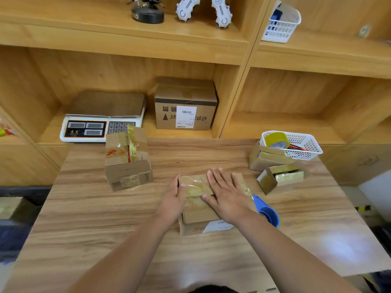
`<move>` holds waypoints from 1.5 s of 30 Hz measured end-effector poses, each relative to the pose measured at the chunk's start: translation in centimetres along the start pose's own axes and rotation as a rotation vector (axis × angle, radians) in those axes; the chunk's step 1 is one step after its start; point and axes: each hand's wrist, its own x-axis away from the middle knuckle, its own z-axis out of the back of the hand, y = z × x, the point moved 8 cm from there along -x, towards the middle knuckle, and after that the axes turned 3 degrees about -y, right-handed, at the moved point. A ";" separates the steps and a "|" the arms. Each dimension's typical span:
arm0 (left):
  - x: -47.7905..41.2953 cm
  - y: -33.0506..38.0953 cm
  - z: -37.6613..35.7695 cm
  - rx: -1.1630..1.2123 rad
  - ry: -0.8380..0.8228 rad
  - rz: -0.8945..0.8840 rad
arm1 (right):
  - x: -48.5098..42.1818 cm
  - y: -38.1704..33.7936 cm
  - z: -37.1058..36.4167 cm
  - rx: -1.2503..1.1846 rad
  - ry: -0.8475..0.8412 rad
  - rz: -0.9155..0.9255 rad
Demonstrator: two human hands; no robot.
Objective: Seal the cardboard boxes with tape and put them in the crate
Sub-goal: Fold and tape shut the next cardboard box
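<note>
Wood-grain bench (105, 218) pushed up against a wall of wooden shelving, and we're right in it. Centre of the bench, a bit nearer the front edge: cardboard box (201, 216), flaps down, yellowish tape strip (195, 187) running across the top.

Left hand (172, 199) is on the box's left end, fingers (176, 182) wrapped round that edge & thumb up on top, so it's gripping. Right hand (226, 195) lies flat on the lid, fingers (220, 178) straight & spread, palm pressing down over the tape, grasping nothing.

Blue tape dispenser (267, 212) sits just beside the box's right side, partly behind the right wrist.

Over twd the left edge, back half: tall box (127, 172) w/ top flaps standing up, crinkly tape all over them. Back right corner: white basket (304, 146) w/ a yellow tape roll (276, 139) inside. Small box (266, 159) touches the basket's left side, and a 2nd small box (281, 180) sits tilted just in front, taped-over end facing us.

Shelf behind the back edge: digital scale (101, 121) w/ a brown sheet on its pan, labelled carton (186, 104) just to its right. Top shelf has another basket (281, 24), a white wheeled gadget (203, 9) & a dark round-based item (148, 14); can't make out more.
</note>
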 end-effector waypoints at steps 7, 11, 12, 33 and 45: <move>0.6 0.3 0.0 -0.045 -0.146 -0.011 | 1.7 1.6 1.1 -0.119 0.183 -0.116; 0.9 0.8 0.2 -0.133 -0.231 -0.100 | 2.1 2.4 0.8 -0.131 0.213 -0.162; 0.9 1.0 0.4 -0.171 -0.221 -0.128 | 1.9 2.5 0.7 -0.130 0.200 -0.159; 0.5 2.3 1.8 -0.161 -0.033 -0.031 | -1.4 2.2 7.2 0.163 0.250 0.043; -1.7 4.1 1.5 0.142 0.137 0.055 | -5.3 1.3 7.4 0.034 0.306 0.194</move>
